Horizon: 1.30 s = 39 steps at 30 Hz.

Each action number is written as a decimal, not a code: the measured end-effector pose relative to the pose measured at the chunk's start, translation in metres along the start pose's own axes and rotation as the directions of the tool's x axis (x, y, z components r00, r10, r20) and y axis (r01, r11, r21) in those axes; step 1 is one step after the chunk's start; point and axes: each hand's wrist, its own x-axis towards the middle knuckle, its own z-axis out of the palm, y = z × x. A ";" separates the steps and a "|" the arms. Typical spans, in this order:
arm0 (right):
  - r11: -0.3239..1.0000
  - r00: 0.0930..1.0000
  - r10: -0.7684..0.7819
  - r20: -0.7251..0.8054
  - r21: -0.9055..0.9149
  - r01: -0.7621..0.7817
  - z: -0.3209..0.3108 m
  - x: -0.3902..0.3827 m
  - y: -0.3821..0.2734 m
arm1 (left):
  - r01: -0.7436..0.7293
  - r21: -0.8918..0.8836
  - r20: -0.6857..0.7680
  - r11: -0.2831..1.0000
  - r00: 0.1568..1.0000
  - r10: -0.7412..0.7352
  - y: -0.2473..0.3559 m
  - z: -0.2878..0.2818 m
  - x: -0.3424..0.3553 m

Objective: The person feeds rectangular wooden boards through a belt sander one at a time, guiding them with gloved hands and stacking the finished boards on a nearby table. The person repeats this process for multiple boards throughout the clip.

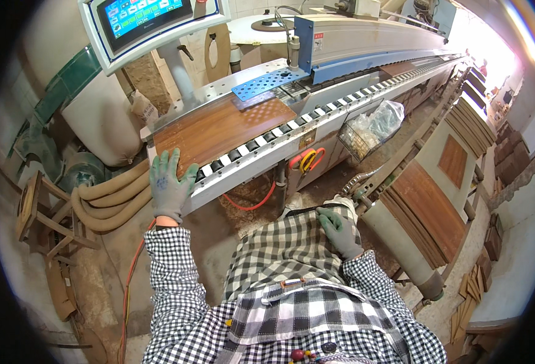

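My left hand (171, 181), in a grey glove with green fingers, lies with its fingers spread at the near end of a brown wood-grain panel (219, 130). The panel rests flat on the feed bed of a long machine, its far end under a blue perforated plate (270, 83). Beside the panel runs a track of black and white pads (256, 144). My right hand (339, 233), gloved alike, rests on my checked apron (279, 246) at the front of my body. Its fingers are stretched out and hold nothing that I can see.
At right, a roller conveyor (394, 236) carries stacked brown panels (428, 209). Scissors with red and yellow handles (307, 160) hang on the machine's side by a wire basket (364, 136) of plastic. A screen (143, 21), hoses (113, 197) and a wooden stool (52, 215) stand left.
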 end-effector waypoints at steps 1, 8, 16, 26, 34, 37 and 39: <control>1.000 1.000 0.001 0.001 -0.018 -0.001 -0.001 0.000 -0.001 | 0.003 -0.001 -0.009 1.000 1.000 -0.003 0.001 0.001 -0.001; 0.998 1.000 -0.011 0.001 -0.070 0.011 -0.001 -0.003 -0.002 | 0.028 0.014 -0.031 1.000 0.999 -0.027 0.000 0.002 -0.002; 0.996 1.000 -0.010 0.006 -0.089 0.011 -0.001 -0.003 -0.002 | -0.023 -0.156 -0.043 0.987 0.999 0.016 -0.019 0.002 -0.010; 0.995 1.000 -0.024 -0.002 -0.101 0.023 -0.001 -0.002 0.002 | 0.103 -0.150 0.041 0.983 0.994 -0.098 -0.030 0.002 -0.021; 0.996 1.000 -0.014 0.006 -0.082 0.014 -0.002 -0.004 -0.004 | 0.162 -0.110 0.037 0.981 0.987 -0.158 -0.025 0.005 -0.019; 0.993 0.999 -0.041 0.004 -0.107 0.041 -0.002 -0.004 -0.007 | 0.176 -0.113 0.050 0.978 0.984 -0.171 -0.024 0.004 -0.018; 0.991 0.998 -0.062 0.005 -0.118 0.062 -0.002 -0.003 -0.007 | 0.180 -0.113 0.061 0.977 0.983 -0.174 -0.022 0.002 -0.017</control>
